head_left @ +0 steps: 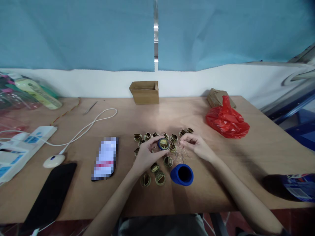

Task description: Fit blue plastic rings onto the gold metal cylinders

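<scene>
- A small open cardboard box (144, 92) stands at the far edge of the wooden table (261, 144).
- A crumpled red plastic bag (227, 120) lies far right, touching a brown paper packet (216, 97) behind it.
- A black phone (52, 193) lies near left, beside a white power strip (22, 144).
- A white cable (91, 124) loops across the left half.

Left hand (145, 156), right hand (197, 146) and forearms bare; grey garment (159, 226)

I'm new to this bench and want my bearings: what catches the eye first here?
The red bag at far right stands out, then the blue cup at centre front. Just behind the cup, the left hand pinches a blue-rimmed part among scattered brass pieces.
</scene>
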Motion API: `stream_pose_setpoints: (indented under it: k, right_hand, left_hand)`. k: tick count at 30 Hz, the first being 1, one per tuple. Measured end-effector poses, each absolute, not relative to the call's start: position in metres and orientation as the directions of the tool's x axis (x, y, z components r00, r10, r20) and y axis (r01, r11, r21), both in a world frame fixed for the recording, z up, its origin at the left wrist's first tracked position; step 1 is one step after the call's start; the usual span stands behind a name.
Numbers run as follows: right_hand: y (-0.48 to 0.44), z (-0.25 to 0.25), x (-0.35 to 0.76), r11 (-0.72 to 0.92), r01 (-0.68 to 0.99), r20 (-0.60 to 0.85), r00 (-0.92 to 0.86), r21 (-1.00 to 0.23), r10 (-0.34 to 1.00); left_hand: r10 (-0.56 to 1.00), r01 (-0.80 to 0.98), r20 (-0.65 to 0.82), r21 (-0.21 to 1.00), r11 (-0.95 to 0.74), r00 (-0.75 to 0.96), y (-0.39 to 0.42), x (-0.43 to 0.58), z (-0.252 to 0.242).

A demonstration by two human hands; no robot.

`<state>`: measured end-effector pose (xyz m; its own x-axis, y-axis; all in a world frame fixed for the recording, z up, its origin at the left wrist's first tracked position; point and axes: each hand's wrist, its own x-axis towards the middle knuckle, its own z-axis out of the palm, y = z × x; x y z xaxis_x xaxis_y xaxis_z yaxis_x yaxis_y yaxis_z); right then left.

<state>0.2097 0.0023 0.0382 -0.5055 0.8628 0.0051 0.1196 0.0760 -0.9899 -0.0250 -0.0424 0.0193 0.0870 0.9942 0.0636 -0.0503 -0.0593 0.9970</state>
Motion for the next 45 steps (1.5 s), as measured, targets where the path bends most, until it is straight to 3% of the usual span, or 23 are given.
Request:
stream_pose_setpoints:
  k: [4,10,13,16,21,27,36,45]
  right_hand:
    - [-0.002,0.039,0.202,0.125,0.121,0.051,-0.488,-0.985,0.871]
    - [-0.003,0.036,0.199,0.357,0.224,0.286,-0.297,-0.907,0.911]
    - [-0.003,0.033,0.201,0.239,0.210,0.178,-0.270,-0.948,0.946]
    - [-0.004,0.032,0.203,0.118,0.092,0.081,-0.335,-0.989,0.939]
    - [-0.005,0.036,0.201,0.105,0.005,0.094,-0.410,-0.994,0.907]
    - [-0.009,0.041,0.200,0.092,-0.027,0.095,-0.435,-0.995,0.895]
    - [-0.008,0.037,0.204,-0.221,-0.345,-0.010,-0.521,-0.912,0.854]
    - [-0.009,0.032,0.205,-0.261,-0.343,-0.035,-0.545,-0.902,0.838]
  left_hand:
    - [0.990,0.013,0.121,0.992,-0.123,0.079,-0.044,-0.024,0.018]
    - [0.978,0.027,0.196,0.980,-0.199,0.070,-0.045,-0.023,0.018]
    - [0.974,0.065,0.211,0.974,-0.216,0.077,-0.046,-0.021,0.027]
    - [0.967,0.121,0.222,0.964,-0.238,0.127,-0.045,-0.018,0.039]
    - [0.959,0.184,0.228,0.948,-0.258,0.168,-0.039,-0.008,0.047]
    - [0.970,0.081,0.219,0.970,-0.229,0.109,-0.039,0.001,0.039]
    - [0.944,0.138,0.317,0.935,-0.326,0.089,-0.034,-0.001,0.022]
    - [0.929,0.207,0.356,0.906,-0.370,0.104,-0.034,-0.004,0.018]
